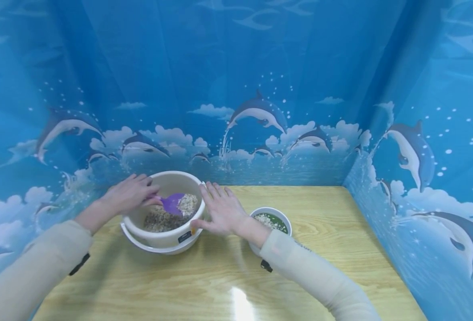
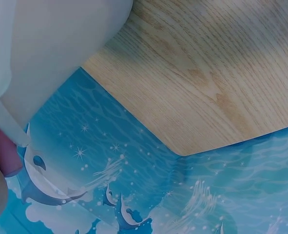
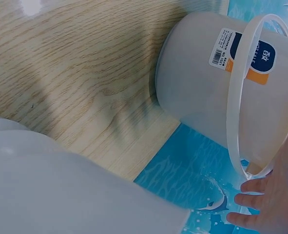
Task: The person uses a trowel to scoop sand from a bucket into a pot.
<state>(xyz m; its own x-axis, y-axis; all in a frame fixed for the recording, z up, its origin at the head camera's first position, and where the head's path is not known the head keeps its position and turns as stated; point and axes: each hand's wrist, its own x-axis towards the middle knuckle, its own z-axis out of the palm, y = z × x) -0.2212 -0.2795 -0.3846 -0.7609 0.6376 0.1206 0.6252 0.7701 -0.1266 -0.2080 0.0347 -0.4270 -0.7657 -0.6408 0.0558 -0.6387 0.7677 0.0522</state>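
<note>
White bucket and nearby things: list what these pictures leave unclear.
Head view: floor of the bucket, hidden under grain.
Head view: purple scoop, most of its handle covered by the left grip.
Head view: part of the bowl, behind the right forearm.
Left wrist view: most of the left grip, cut off by the left edge.

Bucket's (image 3: 197,97) barcode sticker (image 3: 220,48) with "NO.1021", blue label (image 3: 263,58) with "SALE"

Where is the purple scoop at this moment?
In the head view, the purple scoop is left of centre, in the mouth of the white bucket, by the grain, held by the left hand.
</note>
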